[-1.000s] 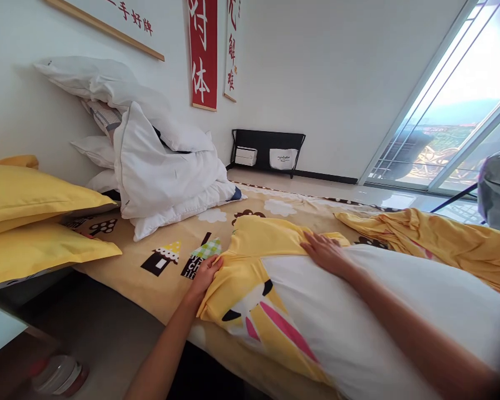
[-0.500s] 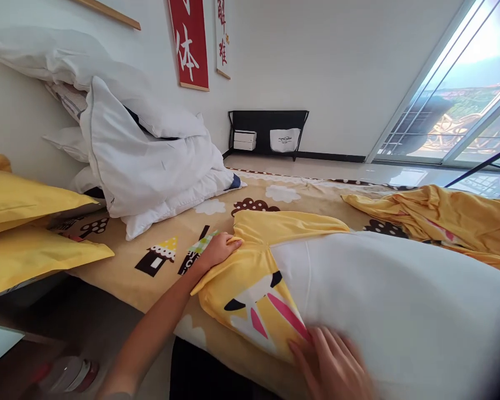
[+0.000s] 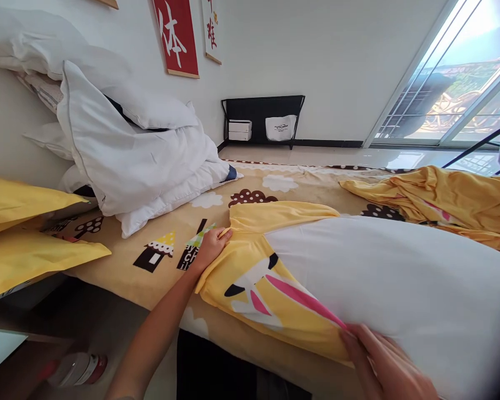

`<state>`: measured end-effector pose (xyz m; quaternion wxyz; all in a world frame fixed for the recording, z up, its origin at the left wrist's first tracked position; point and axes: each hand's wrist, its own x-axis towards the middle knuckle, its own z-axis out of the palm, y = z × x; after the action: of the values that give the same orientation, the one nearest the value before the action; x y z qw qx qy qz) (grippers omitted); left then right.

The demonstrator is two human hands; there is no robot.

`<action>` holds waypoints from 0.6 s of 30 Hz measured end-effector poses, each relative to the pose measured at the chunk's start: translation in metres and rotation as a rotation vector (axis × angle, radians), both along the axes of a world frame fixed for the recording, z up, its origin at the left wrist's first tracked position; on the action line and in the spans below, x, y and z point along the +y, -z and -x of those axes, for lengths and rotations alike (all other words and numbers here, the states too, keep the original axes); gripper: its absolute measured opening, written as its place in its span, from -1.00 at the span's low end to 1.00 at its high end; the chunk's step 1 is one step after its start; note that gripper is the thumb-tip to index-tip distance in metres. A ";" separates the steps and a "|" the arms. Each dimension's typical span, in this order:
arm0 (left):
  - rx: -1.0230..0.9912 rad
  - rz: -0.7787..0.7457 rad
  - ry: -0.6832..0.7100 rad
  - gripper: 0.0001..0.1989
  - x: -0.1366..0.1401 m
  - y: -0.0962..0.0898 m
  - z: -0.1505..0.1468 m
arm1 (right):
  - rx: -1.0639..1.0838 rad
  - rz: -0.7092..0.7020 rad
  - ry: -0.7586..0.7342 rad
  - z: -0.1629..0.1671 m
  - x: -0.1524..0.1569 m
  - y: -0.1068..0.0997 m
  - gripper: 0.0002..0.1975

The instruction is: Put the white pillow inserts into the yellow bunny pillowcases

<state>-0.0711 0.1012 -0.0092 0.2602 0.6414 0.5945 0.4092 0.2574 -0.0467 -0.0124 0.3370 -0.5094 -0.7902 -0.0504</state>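
A yellow pillowcase [image 3: 250, 283] with a white, pink and black print covers the left end of a large white pillow [image 3: 370, 272] on the bed. My left hand [image 3: 213, 248] is closed on the far left edge of the pillowcase. Lower right, my right hand [image 3: 383, 355] pinches the near edge of the case's opening, which is stretched along the pillow's side. The pillow's right part is bare and runs to the frame's edge. Beyond it lies a crumpled yellow cloth [image 3: 454, 200] with a similar print.
White pillows [image 3: 141, 155] are heaped against the wall at left. Yellow cased pillows [image 3: 45, 250] are stacked at the left edge. A patterned beige sheet [image 3: 308, 189] covers the bed. A black rack [image 3: 262, 108] stands by the far wall; below left is a clear jar [image 3: 79, 369].
My right hand has moved right, drawing the near edge of the pillowcase farther along the pillow. My left hand keeps its grip on the left edge. The view has shifted slightly.
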 end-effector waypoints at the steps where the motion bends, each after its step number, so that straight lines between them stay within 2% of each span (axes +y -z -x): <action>1: -0.021 0.020 0.004 -0.57 0.003 -0.001 0.002 | -0.003 0.065 -0.002 -0.001 0.006 -0.005 -0.72; 4: 0.027 0.088 0.025 -0.57 0.014 -0.012 0.007 | -0.047 0.236 0.028 -0.005 0.027 -0.019 -0.66; 7: 0.334 0.107 -0.022 -0.70 0.013 -0.039 0.000 | -0.087 0.365 0.002 -0.007 0.045 -0.036 -0.65; 9: 0.548 -0.074 -0.065 -0.79 -0.003 -0.061 -0.017 | -0.055 0.440 -0.064 -0.004 0.053 -0.047 -0.62; 10: 0.621 -0.220 -0.015 -0.75 -0.014 -0.070 -0.030 | -0.025 0.461 -0.089 -0.001 0.055 -0.051 -0.60; 11: 0.666 -0.369 0.125 -0.69 -0.026 -0.078 -0.044 | 0.009 0.463 -0.103 0.002 0.056 -0.055 -0.59; 12: 0.695 -0.487 0.354 -0.67 -0.038 -0.083 -0.059 | 0.045 0.453 -0.106 0.004 0.056 -0.057 -0.59; 13: 0.717 -0.557 0.598 -0.66 -0.048 -0.086 -0.075 | 0.081 0.433 -0.097 0.007 0.055 -0.057 -0.60; 14: 0.734 -0.595 0.781 -0.65 -0.056 -0.087 -0.090 | 0.116 0.408 -0.083 0.009 0.052 -0.057 -0.61; 15: 0.752 -0.604 0.898 -0.65 -0.061 -0.086 -0.104 | 0.150 0.377 -0.069 0.009 0.048 -0.055 -0.63; 16: 0.775 -0.593 0.950 -0.67 -0.063 -0.083 -0.116 | 0.181 0.344 -0.060 0.008 0.042 -0.053 -0.66; 18: 0.816 -0.537 0.964 -0.72 -0.060 -0.076 -0.132 | 0.243 0.259 -0.047 0.000 0.025 -0.043 -0.72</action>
<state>0.0610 0.0410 0.0664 0.0004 0.9794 0.1712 0.1068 0.2578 -0.0220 0.0305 0.3627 -0.5324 -0.7552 0.1214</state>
